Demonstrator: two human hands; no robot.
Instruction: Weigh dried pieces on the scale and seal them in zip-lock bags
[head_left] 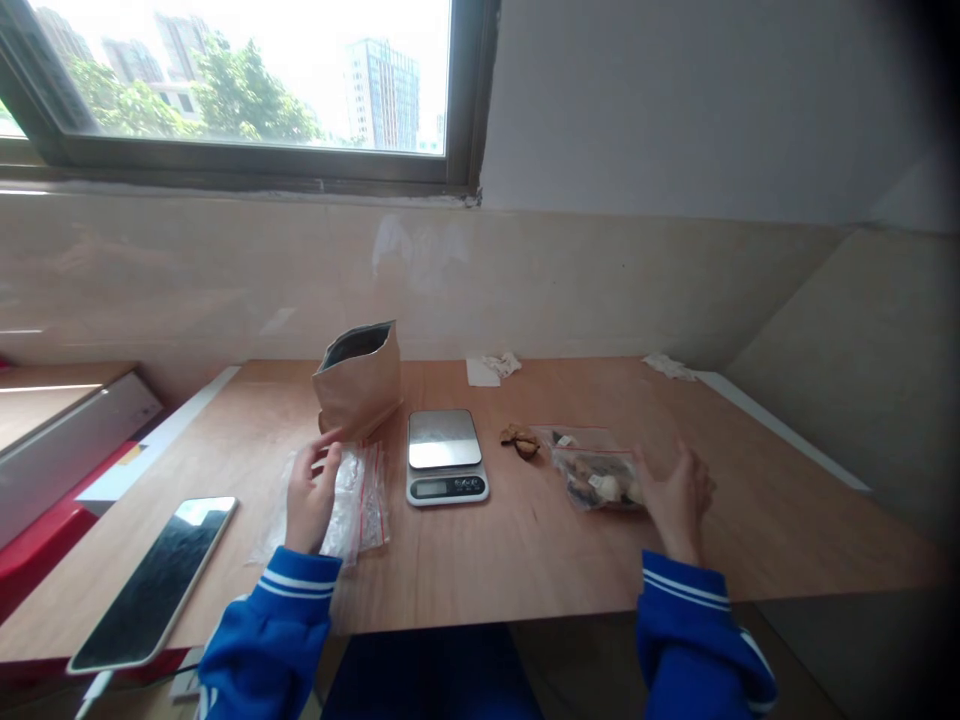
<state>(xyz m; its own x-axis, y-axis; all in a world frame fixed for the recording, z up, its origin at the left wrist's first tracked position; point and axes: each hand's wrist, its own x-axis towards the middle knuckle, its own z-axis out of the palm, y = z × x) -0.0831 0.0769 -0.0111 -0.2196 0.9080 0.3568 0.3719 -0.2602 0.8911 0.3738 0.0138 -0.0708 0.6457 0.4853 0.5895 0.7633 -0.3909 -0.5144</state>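
Note:
My left hand (311, 500) is above a pile of clear zip bags (369, 515), fingers apart, with nothing visible in it. Just beyond its fingertips a brown paper pouch (360, 385) stands upright with its top gaping. My right hand (675, 500) is at the right end of a filled zip bag (596, 480), thumb and fingers spread; whether it touches the bag I cannot tell. Pale and dark dried pieces show through that bag's plastic. Between my hands lies a kitchen scale (446, 455) with a bare steel plate. Brown dried pieces (520, 440) rest to its right.
A phone (154, 590) with a white cable plugged in lies at the table's left front. White paper scraps (491, 369) and another crumpled scrap (670, 367) sit along the wall. A tiled wall and a window (247, 80) bound the wooden table (525, 560) at the back.

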